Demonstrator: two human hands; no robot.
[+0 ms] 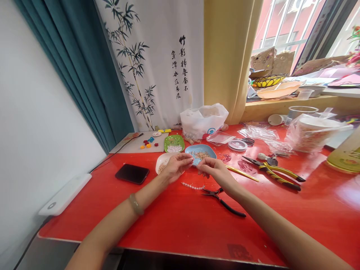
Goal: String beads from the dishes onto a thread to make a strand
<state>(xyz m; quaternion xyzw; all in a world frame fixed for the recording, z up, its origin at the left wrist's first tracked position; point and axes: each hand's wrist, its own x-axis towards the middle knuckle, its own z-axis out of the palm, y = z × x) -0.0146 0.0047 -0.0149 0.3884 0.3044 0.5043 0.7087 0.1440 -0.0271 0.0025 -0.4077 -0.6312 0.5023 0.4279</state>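
Red and glossy, the counter [157,228] bears a short string of white pearl beads [194,187], lying just below the two hands and by the tips of the black-handled needle-nose pliers [216,194]. With a pale green bangle [136,204] on its wrist, the left hand [179,167] is pinched narrow, as is the right hand [212,168] (anything between the fingertips is too small to tell). Both are near the blue dish [208,148] of gold-coloured beads [201,155]; a black phone [132,174] lies further left.
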